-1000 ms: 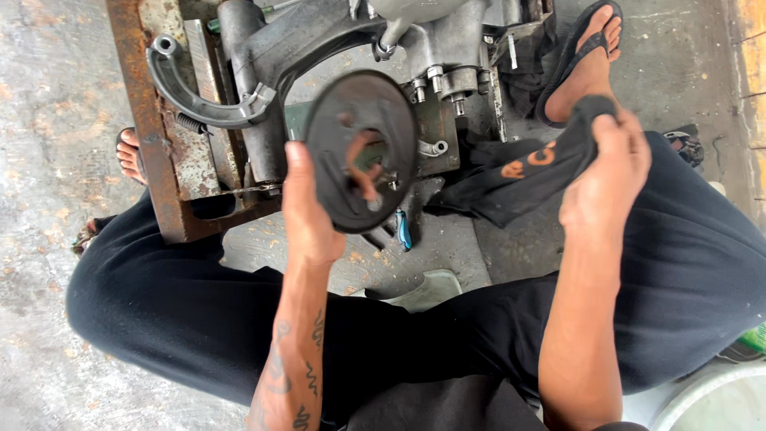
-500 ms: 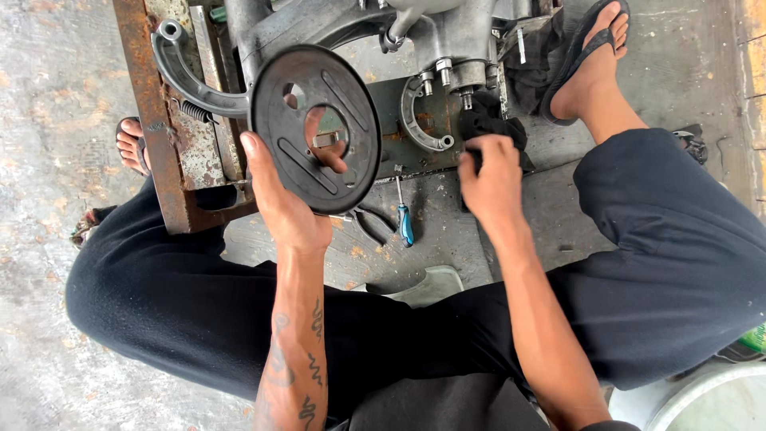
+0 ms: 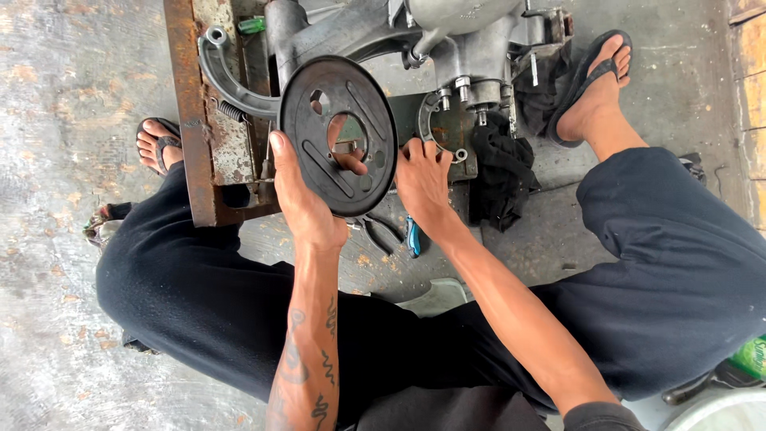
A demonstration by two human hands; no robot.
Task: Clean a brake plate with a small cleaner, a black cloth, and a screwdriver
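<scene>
My left hand [image 3: 307,199] grips a round black metal plate [image 3: 339,132] with a central hole and several cut-outs, holding it upright by its lower left edge, fingers showing through the hole. My right hand [image 3: 421,179] rests just right of the plate, fingertips touching a curved grey brake shoe [image 3: 431,128] that lies on the floor under a grey engine casing [image 3: 447,40]. Whether those fingers pinch the shoe is unclear.
A second curved brake shoe with a spring [image 3: 231,88] lies on a rusty steel frame [image 3: 187,120]. A black rag [image 3: 503,172] sits right of my hand. Blue-handled pliers [image 3: 399,234] lie on the concrete between my legs. My sandalled feet flank the work.
My right hand let go of the black rag, which now lies on the floor, and moved left to the brake shoe. The black plate has turned to face me more fully.
</scene>
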